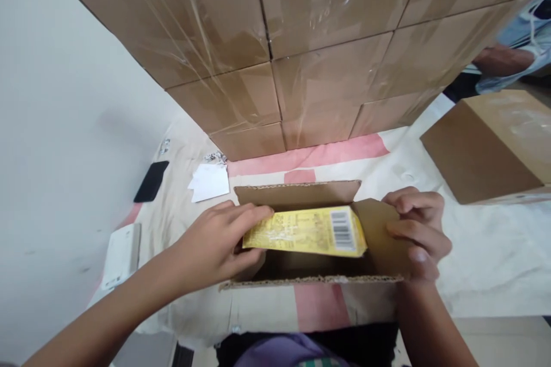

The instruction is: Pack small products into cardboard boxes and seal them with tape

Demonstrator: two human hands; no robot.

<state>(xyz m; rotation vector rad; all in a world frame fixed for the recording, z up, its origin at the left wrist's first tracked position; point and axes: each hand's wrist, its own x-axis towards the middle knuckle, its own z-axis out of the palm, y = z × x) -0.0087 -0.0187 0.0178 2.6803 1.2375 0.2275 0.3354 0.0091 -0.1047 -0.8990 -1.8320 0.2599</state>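
A slim yellow packet (303, 231), printed and glossy, with a white barcode panel near its right end, lies lengthwise and slightly tilted across the mouth of an open cardboard box (381, 235). The box, plain brown with raised flaps and rough-cut edges, stands on the cloth-covered worktop (482, 258).

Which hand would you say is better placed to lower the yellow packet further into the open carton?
Probably the left: the left hand grips one end of the yellow packet at the mouth of the open carton. The right hand holds a side flap, clear of the packet.
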